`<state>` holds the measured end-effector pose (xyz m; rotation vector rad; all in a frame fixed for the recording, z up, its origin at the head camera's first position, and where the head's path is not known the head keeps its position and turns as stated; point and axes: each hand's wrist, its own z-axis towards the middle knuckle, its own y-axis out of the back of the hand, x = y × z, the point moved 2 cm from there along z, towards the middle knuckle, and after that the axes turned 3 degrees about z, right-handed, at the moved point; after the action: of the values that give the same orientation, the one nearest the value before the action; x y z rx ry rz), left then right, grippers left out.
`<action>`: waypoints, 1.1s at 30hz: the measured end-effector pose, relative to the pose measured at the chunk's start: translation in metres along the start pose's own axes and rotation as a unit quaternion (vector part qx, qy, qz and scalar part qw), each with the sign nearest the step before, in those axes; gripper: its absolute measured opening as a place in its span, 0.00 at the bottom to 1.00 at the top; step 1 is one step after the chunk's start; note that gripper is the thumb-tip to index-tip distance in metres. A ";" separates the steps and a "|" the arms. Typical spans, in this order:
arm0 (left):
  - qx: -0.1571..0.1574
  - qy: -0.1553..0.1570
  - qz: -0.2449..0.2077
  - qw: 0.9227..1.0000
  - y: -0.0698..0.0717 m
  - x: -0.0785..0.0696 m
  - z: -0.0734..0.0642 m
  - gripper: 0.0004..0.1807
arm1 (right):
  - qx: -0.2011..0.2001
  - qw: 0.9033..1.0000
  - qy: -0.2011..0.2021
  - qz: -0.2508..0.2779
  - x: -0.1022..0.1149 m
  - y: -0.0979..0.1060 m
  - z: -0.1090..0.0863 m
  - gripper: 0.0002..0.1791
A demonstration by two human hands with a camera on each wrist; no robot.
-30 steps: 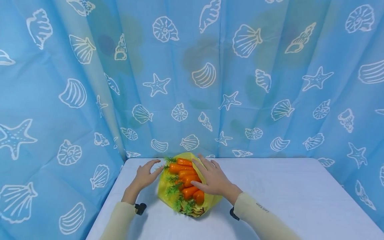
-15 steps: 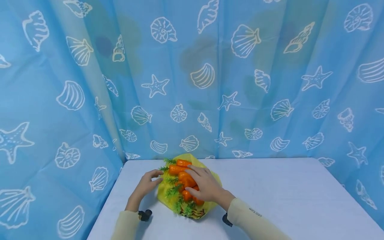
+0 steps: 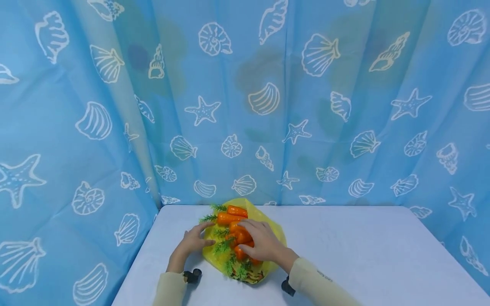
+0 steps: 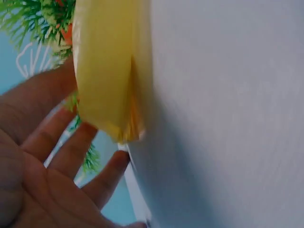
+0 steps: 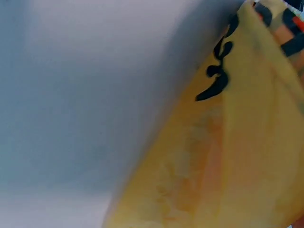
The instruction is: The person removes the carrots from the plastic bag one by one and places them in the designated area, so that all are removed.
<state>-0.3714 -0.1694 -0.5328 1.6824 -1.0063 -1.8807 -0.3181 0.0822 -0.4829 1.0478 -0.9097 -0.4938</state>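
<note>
Orange carrots (image 3: pixel 226 219) with feathery green tops (image 3: pixel 221 247) lie bunched in a yellow bag (image 3: pixel 276 227) on the white table. My right hand (image 3: pixel 265 243) rests over the carrots from the right, fingers spread and slightly bent, thumb apart. At the bag's left side, my left hand (image 3: pixel 192 242) has its fingertips and thumb right at the green tops. Seen from the left wrist, the left hand (image 4: pixel 59 178) has spread fingers beside the bag's yellow side (image 4: pixel 104 61). The right wrist view is filled mostly by the bag (image 5: pixel 251 142), with orange showing through; the right hand is hardly seen there.
A white table (image 3: pixel 356 250) carries the bag near its left side. Behind and to the left hangs a blue curtain (image 3: pixel 229 110) with white shell and starfish prints. Dark wrist cameras are strapped below both hands.
My right hand has moved left from the bag's right edge onto the carrots. The left hand has come slightly right and down, closer to the green tops.
</note>
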 end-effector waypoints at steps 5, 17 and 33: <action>0.012 -0.005 -0.002 1.000 0.003 0.000 -0.003 0.34 | 0.000 0.999 -0.033 0.041 -0.010 -0.003 0.001 0.33; 0.057 -0.026 -0.007 0.998 0.006 0.012 -0.012 0.40 | 0.008 0.997 -0.059 0.055 -0.029 -0.008 0.003 0.32; 0.073 -0.021 0.015 0.997 -0.003 0.012 -0.015 0.38 | 0.009 0.994 -0.090 0.065 -0.037 -0.012 0.008 0.26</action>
<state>-0.3583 -0.1801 -0.5431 1.7045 -1.2044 -1.8701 -0.3448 0.0996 -0.5066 0.9642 -1.1367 -0.4771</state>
